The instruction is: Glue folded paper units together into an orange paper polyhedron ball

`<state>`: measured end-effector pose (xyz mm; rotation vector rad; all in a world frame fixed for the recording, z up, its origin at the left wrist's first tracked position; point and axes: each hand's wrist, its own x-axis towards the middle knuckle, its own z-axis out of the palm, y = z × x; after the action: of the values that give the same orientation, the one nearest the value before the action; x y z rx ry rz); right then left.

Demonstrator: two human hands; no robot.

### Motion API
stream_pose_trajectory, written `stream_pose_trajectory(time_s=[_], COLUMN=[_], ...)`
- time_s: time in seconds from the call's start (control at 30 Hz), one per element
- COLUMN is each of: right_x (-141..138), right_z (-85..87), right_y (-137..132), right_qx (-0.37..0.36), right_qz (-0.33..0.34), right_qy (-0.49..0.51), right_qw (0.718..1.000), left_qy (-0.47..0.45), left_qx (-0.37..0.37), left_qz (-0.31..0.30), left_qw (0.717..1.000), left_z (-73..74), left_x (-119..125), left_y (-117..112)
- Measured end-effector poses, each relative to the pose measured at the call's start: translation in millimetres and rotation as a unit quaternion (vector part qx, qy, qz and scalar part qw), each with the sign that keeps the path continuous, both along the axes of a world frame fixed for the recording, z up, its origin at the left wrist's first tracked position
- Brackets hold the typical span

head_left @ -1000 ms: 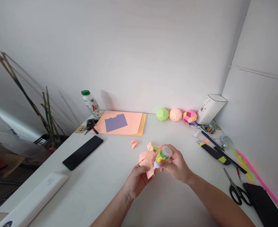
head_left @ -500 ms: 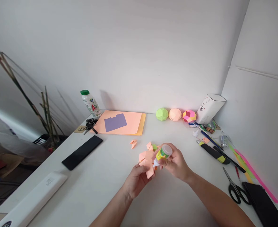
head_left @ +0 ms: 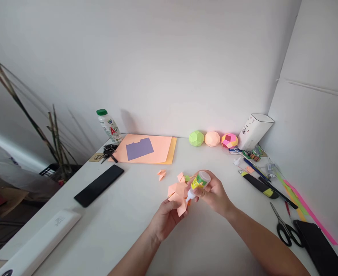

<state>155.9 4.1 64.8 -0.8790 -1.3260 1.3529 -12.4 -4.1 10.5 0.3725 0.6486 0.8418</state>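
Observation:
Between thumb and fingers, my left hand [head_left: 166, 216] grips a peach folded-paper piece [head_left: 178, 190] with several flat facets. My right hand [head_left: 215, 195] is wrapped round a small glue bottle [head_left: 200, 181] with a yellow-green label. The bottle is tipped, its nozzle pointing down at the right edge of the paper piece; whether it touches I cannot tell. Just behind the hands lie small peach and green paper bits, partly hidden. A loose folded peach scrap [head_left: 161, 174] rests on the table farther left.
Three paper balls, one green [head_left: 196, 138], stand by the wall. Peach sheets [head_left: 163, 147] and a white bottle [head_left: 110, 128] are at the back left. A black phone [head_left: 99, 185] lies left; scissors [head_left: 284, 228] and a utility knife [head_left: 259, 185] lie right.
My right hand and the glue bottle have shifted up slightly, the bottle tilting a little more. My left hand keeps its hold on the paper piece. The camera view has drifted slightly.

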Motion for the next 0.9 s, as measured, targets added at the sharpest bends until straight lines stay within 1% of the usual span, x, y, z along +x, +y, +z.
stream_pose_trajectory(time_s=[0.07, 0.2, 0.37, 0.7, 0.9], right_x=[-0.3, -2.0, -3.3, -1.6, -1.8], right_z=[-0.6, -2.4, -3.2, 3.0, 2.2], right_y=[0.6, 0.0, 0.6, -2.0, -2.0], right_qx=[0.005, 0.008, 0.010, -0.016, 0.004], right_qz=[-0.002, 0.017, 0.018, 0.053, 0.020], right_qy=[0.007, 0.013, -0.001, -0.017, -0.017], right_qw=[1.000, 1.000, 1.000, 0.998, 1.000], left_qy=[0.001, -0.002, 0.001, -0.003, 0.002], left_qx=[-0.004, -0.006, -0.006, -0.005, -0.005], left_qz=[0.001, 0.000, -0.003, 0.000, -0.001], left_qw=[1.000, 1.000, 1.000, 1.000, 1.000], left_z=[-1.0, -1.9, -1.8, 0.4, -0.5], left_x=[0.2, -0.2, -0.9, 0.5, 0.0], left_y=[0.1, -1.0, -1.8, -1.8, -1.6])
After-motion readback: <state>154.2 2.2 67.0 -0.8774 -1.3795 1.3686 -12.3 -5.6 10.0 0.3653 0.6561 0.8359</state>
